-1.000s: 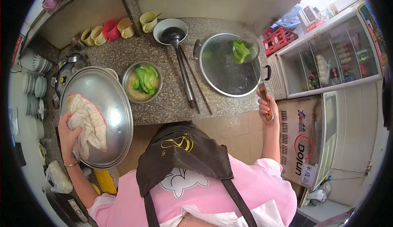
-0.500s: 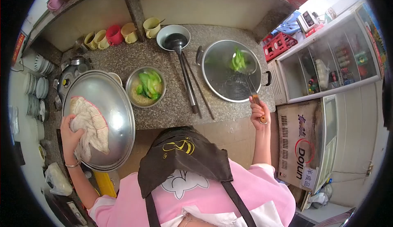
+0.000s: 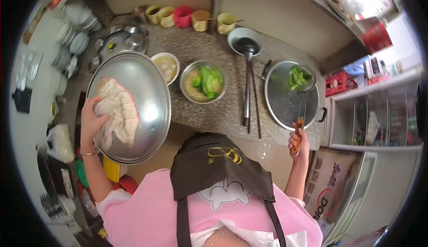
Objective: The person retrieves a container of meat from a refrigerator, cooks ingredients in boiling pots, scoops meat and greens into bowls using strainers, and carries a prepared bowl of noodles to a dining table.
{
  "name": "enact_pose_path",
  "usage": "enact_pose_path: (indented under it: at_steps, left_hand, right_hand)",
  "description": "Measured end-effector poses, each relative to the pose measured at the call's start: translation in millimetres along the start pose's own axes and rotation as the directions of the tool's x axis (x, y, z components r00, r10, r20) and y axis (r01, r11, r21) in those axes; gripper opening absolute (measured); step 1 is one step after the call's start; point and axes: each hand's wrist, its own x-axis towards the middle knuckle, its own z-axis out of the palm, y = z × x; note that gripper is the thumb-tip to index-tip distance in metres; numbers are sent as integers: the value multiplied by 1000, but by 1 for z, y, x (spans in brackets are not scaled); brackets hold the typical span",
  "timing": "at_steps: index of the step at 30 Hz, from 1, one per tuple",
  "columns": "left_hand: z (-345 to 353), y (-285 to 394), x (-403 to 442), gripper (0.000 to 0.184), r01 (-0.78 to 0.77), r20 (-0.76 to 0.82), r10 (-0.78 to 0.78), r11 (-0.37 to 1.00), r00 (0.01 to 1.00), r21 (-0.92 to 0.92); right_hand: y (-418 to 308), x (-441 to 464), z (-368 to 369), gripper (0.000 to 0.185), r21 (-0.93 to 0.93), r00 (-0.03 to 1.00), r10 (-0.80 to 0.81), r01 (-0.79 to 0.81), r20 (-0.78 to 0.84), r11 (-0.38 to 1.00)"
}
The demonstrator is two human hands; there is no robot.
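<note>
My left hand (image 3: 92, 121) is closed on a bunched cloth (image 3: 119, 113) and holds a large domed steel pot lid (image 3: 151, 95) through it, tilted over the counter's left front edge. The lid's knob is hidden under the cloth. In my right hand (image 3: 302, 143) is the wooden handle of a wire strainer (image 3: 302, 106). Leafy greens (image 3: 298, 78) sit in its basket, above the far right part of a wide pot of dark liquid (image 3: 278, 102). Left of the pot, a steel bowl (image 3: 183, 86) holds noodles topped with green leaves (image 3: 208, 82).
A ladle (image 3: 247, 82) rests in a grey bowl (image 3: 234, 34), with chopsticks (image 3: 256, 104) alongside. A white bowl of pale food (image 3: 166, 66) stands beside the lid. Several cups (image 3: 183, 16) line the back wall. At right is a glass-fronted fridge (image 3: 379, 122).
The whole view has shifted, with the counter now further right in it. The strainer with greens sits closer to the pot's right rim. The lid has moved left, uncovering the white bowl.
</note>
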Motion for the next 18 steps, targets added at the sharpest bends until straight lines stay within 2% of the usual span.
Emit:
enact_pose_path:
  at_steps: [2, 4, 7, 10, 12, 14, 16, 17, 18]
  left_hand:
    - [-7, -14, -10, 43, 29, -26, -28, 999, 999, 26]
    - [-11, -26, -21, 44, 53, -38, -51, 997, 998, 48]
    - [-16, -36, -34, 46, 107, -90, -101, 992, 991, 59]
    - [1, -63, -31, 46, 166, -99, -160, 984, 982, 58]
    - [1, -70, -32, 48, 203, -45, -202, 978, 978, 42]
    - [6, -76, -29, 47, 210, -57, -208, 977, 976, 31]
    - [27, -99, -21, 47, 209, -79, -208, 978, 975, 5]
    - [29, -106, -22, 46, 199, -96, -196, 980, 976, 24]
    - [34, -115, -22, 45, 188, -110, -182, 981, 977, 43]
  right_hand:
    - [14, -8, 29, 39, -200, 996, -38, 55, 85, 978]
    - [28, -11, 61, 44, -266, 977, 54, 3, 205, 964]
    - [63, 0, 112, 43, -406, 887, 221, -41, 406, 913]
    - [112, 30, 164, 42, -497, 793, 335, -48, 508, 867]
    - [137, 49, 182, 43, -578, 713, 409, -5, 570, 816]
    - [163, 79, 190, 45, -650, 669, 424, 117, 610, 751]
    - [181, 107, 206, 50, -781, 733, 354, 379, 581, 497]
    - [191, 121, 206, 50, -784, 721, 370, 388, 585, 484]
    - [205, 134, 208, 52, -639, 633, 132, 707, 763, 303]
